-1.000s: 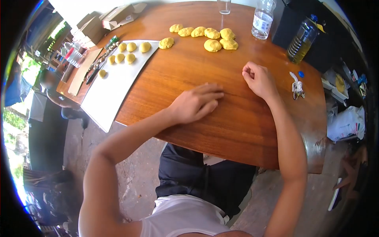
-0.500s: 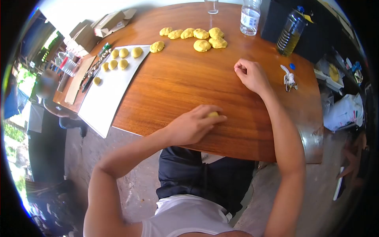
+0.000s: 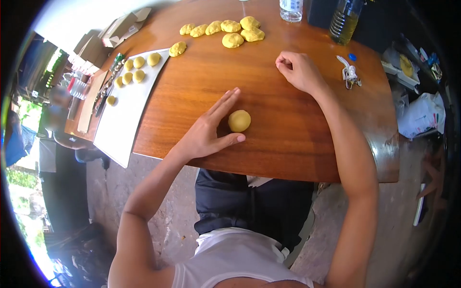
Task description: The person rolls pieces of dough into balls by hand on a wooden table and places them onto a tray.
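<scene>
- The smooth yellow dough ball sits on the wooden table, between the thumb and fingers of the left hand.
- The left hand is spread, thumb apart from the fingers, curving round the ball's left side without clamping it; I cannot tell whether skin touches dough.
- The right hand is curled into a loose fist well apart from the ball; whether anything is inside I cannot tell.
- The ball's right side is unguarded, so a careless nudge from the left palm could roll it away, perhaps towards the table's front edge.
- Too much downward pressure would likely flatten it, and dough sticking to the palm could spoil its smooth skin.
- The white board bears seven smooth dough balls; a bump could set them rolling together.
- Rougher dough lumps lie directly on the table, some touching, so they could stick to one another.
- The ribbed bottle holds yellowish liquid.
- The labelled clear bottle is cut off by the view's top edge.
- The white plastic bag hides its contents.
</scene>
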Available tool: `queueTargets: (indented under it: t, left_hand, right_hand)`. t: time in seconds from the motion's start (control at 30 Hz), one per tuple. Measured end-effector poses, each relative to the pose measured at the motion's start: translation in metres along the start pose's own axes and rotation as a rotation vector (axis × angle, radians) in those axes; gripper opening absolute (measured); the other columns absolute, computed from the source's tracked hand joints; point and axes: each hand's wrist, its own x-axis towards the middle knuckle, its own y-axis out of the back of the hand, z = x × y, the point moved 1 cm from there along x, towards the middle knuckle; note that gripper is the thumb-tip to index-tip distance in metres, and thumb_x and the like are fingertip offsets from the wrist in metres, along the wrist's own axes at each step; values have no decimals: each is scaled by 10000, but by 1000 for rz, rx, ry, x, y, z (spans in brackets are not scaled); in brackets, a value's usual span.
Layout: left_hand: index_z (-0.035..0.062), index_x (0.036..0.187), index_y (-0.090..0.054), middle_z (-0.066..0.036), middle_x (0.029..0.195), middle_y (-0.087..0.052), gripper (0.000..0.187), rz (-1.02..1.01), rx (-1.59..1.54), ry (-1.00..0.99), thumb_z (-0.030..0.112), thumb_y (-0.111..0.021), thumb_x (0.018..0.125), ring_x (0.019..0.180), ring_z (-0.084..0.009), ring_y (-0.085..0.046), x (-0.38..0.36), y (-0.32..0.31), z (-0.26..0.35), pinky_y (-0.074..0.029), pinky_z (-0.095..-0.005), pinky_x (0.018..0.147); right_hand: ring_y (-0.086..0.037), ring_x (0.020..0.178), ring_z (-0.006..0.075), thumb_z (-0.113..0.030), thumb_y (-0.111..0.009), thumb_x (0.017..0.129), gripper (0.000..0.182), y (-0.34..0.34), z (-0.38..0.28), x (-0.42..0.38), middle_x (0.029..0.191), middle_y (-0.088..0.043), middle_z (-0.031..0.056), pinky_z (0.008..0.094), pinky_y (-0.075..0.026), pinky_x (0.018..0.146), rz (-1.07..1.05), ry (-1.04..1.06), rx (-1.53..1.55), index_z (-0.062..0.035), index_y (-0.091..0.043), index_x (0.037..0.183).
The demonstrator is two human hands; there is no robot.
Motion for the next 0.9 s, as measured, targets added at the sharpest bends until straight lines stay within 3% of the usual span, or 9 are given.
queueTargets:
  t: [0.1, 0.17, 0.3, 0.37, 0.47, 0.53, 0.6, 0.67, 0.9]
  left_hand:
    - [5, 1506, -474, -191, 1608, -419, 740, 11, -80, 17, 269, -791, 892, 1517, -409, -343, 2, 1, 12, -321, -503, 1233]
    - [50, 1449, -571, -189, 1581, -457, 607, -115, 74, -97, 264, -761, 914, 1481, -411, -402, 10, -10, 17, -369, -495, 1207]
    - [81, 1333, -685, -199, 1521, -522, 445, -94, 144, -233, 234, -741, 919, 1433, -418, -462, 62, -32, -7, -410, -481, 1180]
    - [79, 1252, -736, -218, 1460, -573, 357, -19, 113, -266, 222, -714, 925, 1405, -427, -491, 97, -40, -18, -434, -458, 1164]
    - [85, 1206, -751, -169, 1370, -643, 322, -30, 162, -258, 241, -677, 935, 1309, -410, -572, 117, -55, -6, -447, -448, 1152]
    - [68, 1195, -750, -168, 1373, -641, 301, -112, 43, -204, 206, -662, 943, 1321, -410, -559, 105, -58, 4, -436, -461, 1161]
    - [54, 1299, -703, -163, 1461, -586, 363, -83, 53, -356, 142, -662, 949, 1404, -392, -496, 77, -60, 12, -399, -478, 1194]
    - [31, 1344, -665, -167, 1453, -590, 397, -65, 86, -267, 113, -650, 957, 1417, -380, -483, 41, -52, 28, -356, -493, 1222]
    - [37, 1366, -649, -184, 1426, -607, 428, 23, 306, -83, 139, -676, 951, 1352, -387, -560, -7, -28, 39, -506, -466, 1090]
  right_hand:
    - [-713, 743, 239, -107, -674, 938, 106, 0, 3, 3, 843, -744, 141, 358, -541, 688, -6, 17, 2, -3, -687, 958]
    - [-716, 744, 241, -104, -672, 935, 104, -1, -1, 4, 844, -745, 142, 364, -537, 680, -7, 12, 4, -3, -684, 957]
    - [-711, 731, 245, -111, -667, 935, 111, -5, 2, 5, 842, -743, 143, 370, -532, 670, -11, -1, -19, -4, -682, 958]
    - [-714, 766, 324, -147, -668, 907, 113, -1, 0, 4, 839, -736, 159, 411, -550, 695, 12, -19, -34, -42, -704, 933]
    - [-717, 770, 320, -152, -671, 903, 115, -1, 7, 4, 838, -739, 151, 416, -549, 694, 50, 19, -53, -49, -708, 937]
    - [-716, 772, 321, -151, -669, 903, 113, 0, 3, 3, 842, -740, 146, 417, -548, 693, 22, -6, -22, -51, -709, 937]
    - [-715, 774, 321, -150, -666, 902, 112, 2, 1, 3, 846, -741, 141, 419, -547, 692, -5, -41, 10, -54, -710, 937]
    - [-706, 722, 270, -139, -679, 936, 130, 1, -1, 0, 820, -732, 149, 378, -535, 672, 9, -12, -50, -10, -692, 951]
    - [-709, 718, 262, -138, -691, 924, 119, -4, 0, 4, 817, -737, 146, 373, -536, 662, 13, -10, -65, -24, -702, 954]
